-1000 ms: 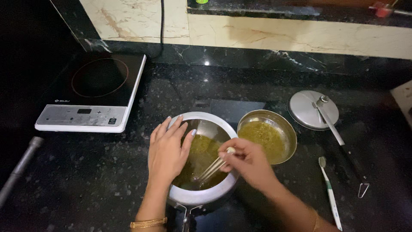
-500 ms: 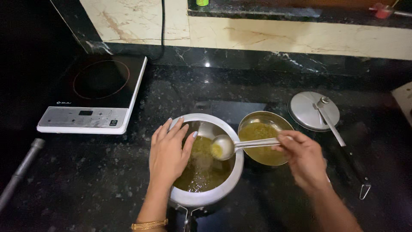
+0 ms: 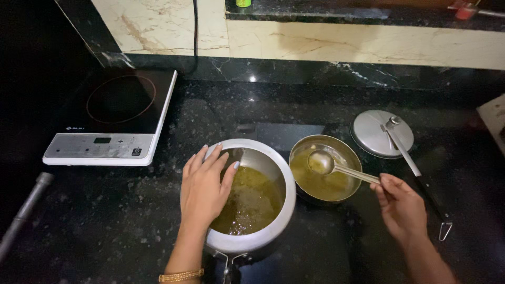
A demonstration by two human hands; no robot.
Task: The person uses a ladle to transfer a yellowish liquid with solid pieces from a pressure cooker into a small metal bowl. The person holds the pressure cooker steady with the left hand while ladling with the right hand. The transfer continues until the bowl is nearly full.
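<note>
- Nearest me, at the worktop's front edge, my left hand (image 3: 202,192) lies flat, fingers spread and pressed on the rim of the round grey metal cooker pot (image 3: 247,197); it grips nothing, only steadies it.
- The pot holds yellow-green cooked liquid (image 3: 252,202); its handle at the bottom edge of the view is cut off.
- My right hand (image 3: 402,208) pinches the handle end of the long steel ladle (image 3: 336,167), fingers closed around it.
- The ladle's bowl sits over the round steel bowl (image 3: 325,167), just right of the pot and touching or nearly touching it.
- I judge the transfer partly done: the steel bowl already holds a good share of the liquid, and plenty is left in the pot.
- Farther right, a flat round steel lid (image 3: 381,133) with a dark-handled utensil (image 3: 415,171) laid across it.
- At the far left, a black and white induction cooktop (image 3: 113,118), nothing on it.
- I cannot tell whether the ladle is full.
</note>
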